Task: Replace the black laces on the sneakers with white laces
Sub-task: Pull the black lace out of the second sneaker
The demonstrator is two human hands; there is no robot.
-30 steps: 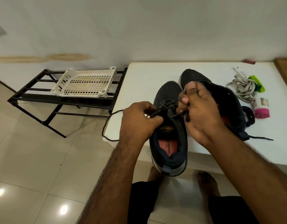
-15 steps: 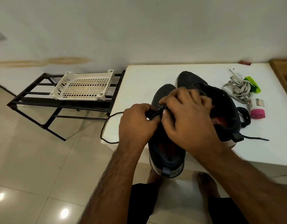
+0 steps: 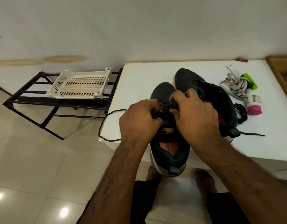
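- Sneaker (image 3: 169, 143) nearest the person sits at the front edge of the white table (image 3: 139, 75), heel hanging slightly over it, toe pointing away; the black lace (image 3: 165, 106) is threaded only through its eyelets nearest the toe.
- Left hand (image 3: 139, 122) has its fingers curled on the lace at the left side of the shoe's throat. The grip looks like a pinch, though the fingertips are hidden.
- Right hand (image 3: 194, 113) has its fingers bent over the lacing from the right, thumb underneath, seemingly pinching a strand; the exact contact cannot be made out.
- Loose lace end (image 3: 107, 125) trails off the table's left edge and loops down.
- Second sneaker (image 3: 209, 97) lies just beside the first, to its right, with no lace visible in its eyelets; a freed black lace (image 3: 241, 110) is bundled by its heel.
- White laces (image 3: 235, 88) lie well apart, near the table's right side, beside a pink-capped bottle (image 3: 253, 105).
- Risks, as I judge them: a hard tug could drag the overhanging shoe off the edge; the dangling end could catch on the table corner; a jammed tip in an eyelet could fray.
- Plastic basket (image 3: 81, 84) rests on a black rack (image 3: 34, 101) to the left.
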